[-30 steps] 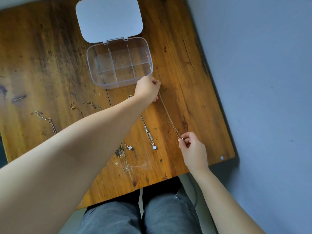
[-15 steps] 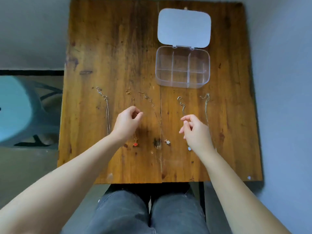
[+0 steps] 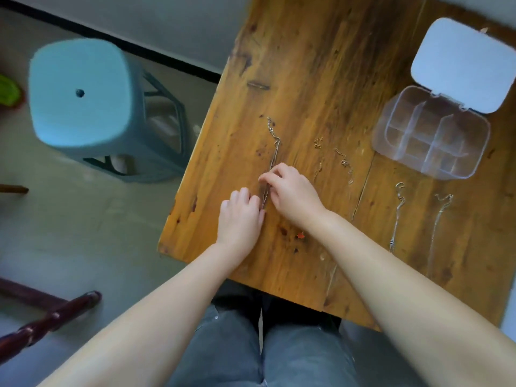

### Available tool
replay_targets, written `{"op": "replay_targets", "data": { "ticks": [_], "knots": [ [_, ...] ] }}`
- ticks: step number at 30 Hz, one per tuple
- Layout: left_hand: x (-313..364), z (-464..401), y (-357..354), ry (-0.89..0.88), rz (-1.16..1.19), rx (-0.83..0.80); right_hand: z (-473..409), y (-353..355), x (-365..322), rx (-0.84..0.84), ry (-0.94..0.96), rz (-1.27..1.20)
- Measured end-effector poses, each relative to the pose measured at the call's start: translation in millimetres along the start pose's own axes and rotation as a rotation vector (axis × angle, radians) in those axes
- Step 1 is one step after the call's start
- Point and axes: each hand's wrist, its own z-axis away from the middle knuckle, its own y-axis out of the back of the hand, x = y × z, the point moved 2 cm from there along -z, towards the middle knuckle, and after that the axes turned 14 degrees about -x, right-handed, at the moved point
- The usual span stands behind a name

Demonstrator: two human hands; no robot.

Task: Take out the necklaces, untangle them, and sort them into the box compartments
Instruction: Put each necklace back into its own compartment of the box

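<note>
Several thin necklaces lie stretched out side by side on the wooden table (image 3: 307, 65). The leftmost silver necklace (image 3: 275, 143) runs down between my two hands. My right hand (image 3: 291, 192) pinches its chain with fingertips. My left hand (image 3: 241, 215) rests beside it, fingers curled against the chain's lower end; what it grips is hidden. A gold necklace (image 3: 318, 163) with a red pendant (image 3: 301, 235), another gold chain (image 3: 344, 163) and two silver necklaces (image 3: 398, 213) (image 3: 441, 216) lie to the right. The clear compartment box (image 3: 430, 135) stands open at the far right, its compartments empty.
The box's white lid (image 3: 463, 65) lies flat behind it. A light blue plastic stool (image 3: 81, 96) stands on the floor left of the table. A dark red wooden bar (image 3: 47, 319) crosses the floor at lower left. My knees in grey jeans (image 3: 259, 353) are under the table's near edge.
Both hands have moved left, from the middle necklaces to the leftmost silver one, and closed on its chain. The camera has swung left, so the box now sits at the right.
</note>
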Motion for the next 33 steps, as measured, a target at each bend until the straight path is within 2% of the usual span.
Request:
{"op": "replay_targets", "data": {
  "ticks": [5, 7, 10, 13, 17, 20, 22, 26, 31, 33],
  "knots": [
    [-4, -1, 8, -0.090, 0.085, -0.014, 0, -6, 1, -0.007, 0.099, 0.214],
    [-7, 1, 15, -0.065, 0.294, -0.015, 0, -7, 5, -0.011, 0.140, 0.229],
    [-6, -1, 35, 0.078, 0.797, -0.019, 2, -7, 8, -0.045, 0.182, 0.150],
    [5, -12, 65, 0.115, 1.238, -0.028, 9, 8, 14, -0.040, 0.121, -0.267],
    [26, -34, 104, 0.092, 1.603, -0.033, 30, 58, 42, 0.072, -0.050, -1.025],
    [46, -52, 122, 0.009, 1.805, -0.091, 59, 100, 82, 0.228, -0.028, -1.725],
    [64, -66, 124, -0.038, 1.941, -0.162, 80, 124, 112, 0.372, 0.053, -2.052],
    [125, -99, 112, 0.000, 2.084, -0.278, 100, 161, 153, 0.558, 0.223, -2.236],
    [208, -143, 109, 0.155, 2.168, -0.229, 85, 190, 179, 0.549, 0.031, -2.011],
    [231, -158, 112, 0.181, 2.197, -0.206, 74, 195, 184, 0.519, 0.014, -1.987]
  ]
}}
